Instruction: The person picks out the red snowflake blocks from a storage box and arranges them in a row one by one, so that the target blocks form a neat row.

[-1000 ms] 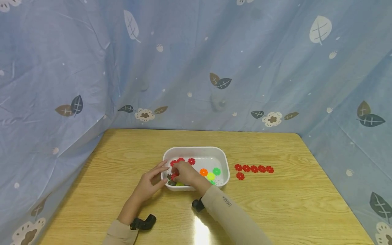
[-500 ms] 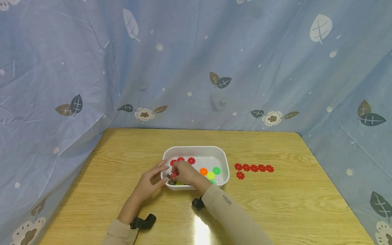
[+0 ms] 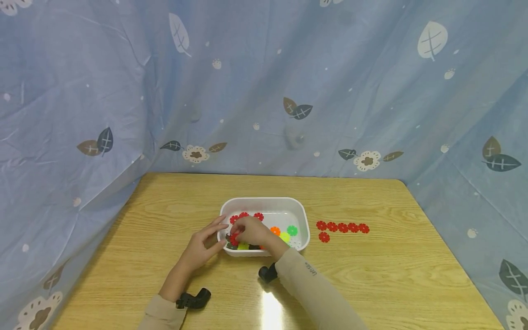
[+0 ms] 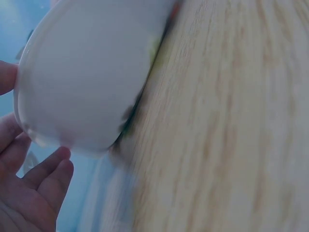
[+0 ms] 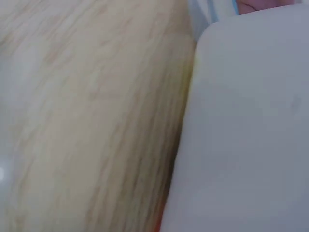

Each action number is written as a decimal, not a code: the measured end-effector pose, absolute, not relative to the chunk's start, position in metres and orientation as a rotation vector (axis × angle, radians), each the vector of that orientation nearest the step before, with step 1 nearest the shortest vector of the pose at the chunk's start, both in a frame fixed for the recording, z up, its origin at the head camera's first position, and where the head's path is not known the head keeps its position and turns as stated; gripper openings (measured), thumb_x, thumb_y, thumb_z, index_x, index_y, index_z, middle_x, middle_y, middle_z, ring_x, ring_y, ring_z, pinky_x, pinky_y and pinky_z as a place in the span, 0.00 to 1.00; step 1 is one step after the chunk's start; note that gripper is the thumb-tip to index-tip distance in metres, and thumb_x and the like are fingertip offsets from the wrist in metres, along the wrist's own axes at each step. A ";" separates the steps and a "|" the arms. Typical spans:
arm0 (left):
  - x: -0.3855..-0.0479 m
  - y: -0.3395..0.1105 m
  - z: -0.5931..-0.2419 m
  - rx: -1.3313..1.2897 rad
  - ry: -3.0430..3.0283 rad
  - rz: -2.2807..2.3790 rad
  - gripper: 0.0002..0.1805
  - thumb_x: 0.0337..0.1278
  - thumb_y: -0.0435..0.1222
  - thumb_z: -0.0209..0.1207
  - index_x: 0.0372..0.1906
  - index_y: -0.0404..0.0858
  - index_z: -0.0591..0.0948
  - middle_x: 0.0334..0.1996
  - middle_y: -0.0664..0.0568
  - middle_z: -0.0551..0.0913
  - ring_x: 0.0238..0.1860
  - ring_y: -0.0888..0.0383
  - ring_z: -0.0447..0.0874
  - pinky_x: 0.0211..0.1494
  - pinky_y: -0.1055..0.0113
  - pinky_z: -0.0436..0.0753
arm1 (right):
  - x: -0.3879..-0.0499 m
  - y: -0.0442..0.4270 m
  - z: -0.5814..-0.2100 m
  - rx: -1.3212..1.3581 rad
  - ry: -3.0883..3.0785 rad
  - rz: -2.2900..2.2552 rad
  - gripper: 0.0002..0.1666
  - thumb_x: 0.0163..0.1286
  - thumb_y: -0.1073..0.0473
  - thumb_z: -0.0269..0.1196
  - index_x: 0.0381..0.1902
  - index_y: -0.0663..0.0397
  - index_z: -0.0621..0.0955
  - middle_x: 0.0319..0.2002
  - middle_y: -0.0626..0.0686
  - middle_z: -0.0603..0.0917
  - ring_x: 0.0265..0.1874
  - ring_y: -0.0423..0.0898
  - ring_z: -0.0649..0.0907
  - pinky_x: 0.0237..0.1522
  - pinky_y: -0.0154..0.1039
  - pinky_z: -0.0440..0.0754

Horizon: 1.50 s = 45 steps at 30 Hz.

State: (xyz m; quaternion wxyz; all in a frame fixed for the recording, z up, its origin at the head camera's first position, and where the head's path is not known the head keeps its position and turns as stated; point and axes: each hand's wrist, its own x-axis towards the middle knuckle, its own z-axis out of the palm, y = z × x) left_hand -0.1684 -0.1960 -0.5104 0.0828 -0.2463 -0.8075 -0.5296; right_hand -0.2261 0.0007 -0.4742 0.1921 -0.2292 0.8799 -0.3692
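In the head view my right hand [image 3: 252, 230] reaches into a white plastic tub [image 3: 284, 201] and pinches a red snowflake disc [image 3: 234, 239] between thumb and fingers near the left end. My left hand [image 3: 200, 247] rests against the tub's left end, fingers fairly straight and spread along the rim. The left wrist view has the fingers [image 4: 53, 179] touching the tub's outer wall [image 4: 87, 72]. Around the right hand lie more red discs [image 3: 258, 217], dark pieces [image 3: 254, 247] and a yellow disc [image 3: 243, 246]. Its fingertips are hidden from the right wrist view by the tub wall [image 5: 246, 121].
Orange [image 3: 275, 231], yellow-green [image 3: 284, 237] and green [image 3: 292, 230] discs lie in the tub's right half. On the wooden table [image 3: 383, 275], to the right, several red discs [image 3: 343, 228] form a row, with a single red disc [image 3: 324, 237] below its left end.
The pinched red disc has turned to show more of its face. My right hand has shifted slightly, uncovering dark and orange pieces below it. My left hand stays in place.
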 end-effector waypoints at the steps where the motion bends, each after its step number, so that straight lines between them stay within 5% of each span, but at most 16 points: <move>1: -0.169 -0.196 -0.511 -0.746 -2.405 -1.580 0.21 0.56 0.30 0.62 0.57 0.34 0.77 0.68 0.40 0.66 0.72 0.56 0.59 0.64 0.83 0.64 | -0.226 0.001 -0.474 -0.633 2.456 -1.054 0.09 0.59 0.67 0.65 0.37 0.50 0.85 0.32 0.45 0.83 0.31 0.40 0.77 0.36 0.31 0.78; 5: -0.165 -0.194 -0.501 -0.758 -2.411 -1.557 0.21 0.56 0.28 0.61 0.56 0.31 0.77 0.67 0.36 0.66 0.71 0.48 0.60 0.65 0.83 0.63 | -0.227 0.004 -0.472 -0.622 2.414 -1.144 0.09 0.60 0.65 0.64 0.38 0.50 0.85 0.33 0.45 0.83 0.32 0.41 0.78 0.37 0.33 0.79; 12: -0.167 -0.193 -0.507 -0.711 -2.429 -1.557 0.20 0.56 0.30 0.62 0.56 0.36 0.78 0.68 0.43 0.67 0.71 0.48 0.60 0.64 0.83 0.63 | -0.228 0.008 -0.470 -0.511 2.362 -1.366 0.12 0.59 0.67 0.63 0.41 0.52 0.86 0.32 0.47 0.82 0.30 0.41 0.78 0.35 0.32 0.80; 17: -0.157 -0.187 -0.488 -0.708 -2.432 -1.581 0.20 0.55 0.26 0.61 0.54 0.29 0.77 0.67 0.35 0.67 0.68 0.36 0.59 0.64 0.83 0.63 | -0.227 0.013 -0.467 -0.455 2.338 -1.493 0.12 0.59 0.68 0.63 0.41 0.56 0.86 0.33 0.51 0.83 0.29 0.41 0.78 0.35 0.32 0.82; 23: -0.152 -0.186 -0.476 -0.700 -2.466 -1.575 0.19 0.55 0.26 0.61 0.54 0.28 0.77 0.67 0.35 0.66 0.68 0.36 0.59 0.64 0.82 0.64 | -0.226 0.023 -0.461 -0.412 2.323 -1.574 0.13 0.60 0.68 0.63 0.43 0.58 0.85 0.40 0.55 0.86 0.35 0.41 0.81 0.39 0.32 0.82; 29: -0.152 -0.185 -0.476 -0.692 -2.449 -1.606 0.20 0.54 0.25 0.61 0.54 0.31 0.78 0.66 0.34 0.66 0.68 0.35 0.59 0.64 0.81 0.64 | -0.224 0.042 -0.456 -0.378 2.269 -1.688 0.15 0.62 0.67 0.62 0.48 0.64 0.83 0.46 0.64 0.83 0.35 0.41 0.82 0.44 0.42 0.84; 34: -0.153 -0.185 -0.475 -0.712 -2.434 -1.619 0.20 0.53 0.24 0.61 0.54 0.31 0.77 0.66 0.32 0.66 0.68 0.34 0.59 0.63 0.81 0.64 | -0.220 0.062 -0.453 -0.353 2.242 -1.790 0.15 0.64 0.67 0.61 0.48 0.64 0.82 0.45 0.62 0.83 0.36 0.42 0.83 0.48 0.51 0.83; 45: -0.155 -0.187 -0.477 -0.710 -2.435 -1.607 0.20 0.53 0.24 0.61 0.53 0.28 0.77 0.66 0.32 0.66 0.68 0.35 0.58 0.64 0.81 0.64 | -0.208 0.097 -0.436 -0.333 2.325 -1.884 0.16 0.64 0.65 0.62 0.50 0.64 0.81 0.45 0.62 0.81 0.38 0.43 0.80 0.44 0.36 0.83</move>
